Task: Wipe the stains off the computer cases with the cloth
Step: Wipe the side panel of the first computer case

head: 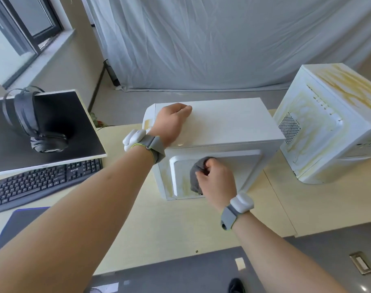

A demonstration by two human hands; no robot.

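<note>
A white computer case (229, 123) stands in the middle of the pale desk (176, 225). My left hand (172, 121) rests on its top near the left end, fingers bent downward onto the panel. My right hand (216, 180) grips a bunched grey cloth (196, 176) and presses it against the case's near side panel. Yellowish stains remain on that panel to the left of and below the cloth. A second white case (328, 132) stands at the right, with heavy yellow stains over its top and side.
A dark monitor (43, 132) with black headphones (32, 121) hung on it stands at the left, a black keyboard (43, 182) in front of it. A dark mat (17, 223) lies at the desk's near left. White drapery hangs behind.
</note>
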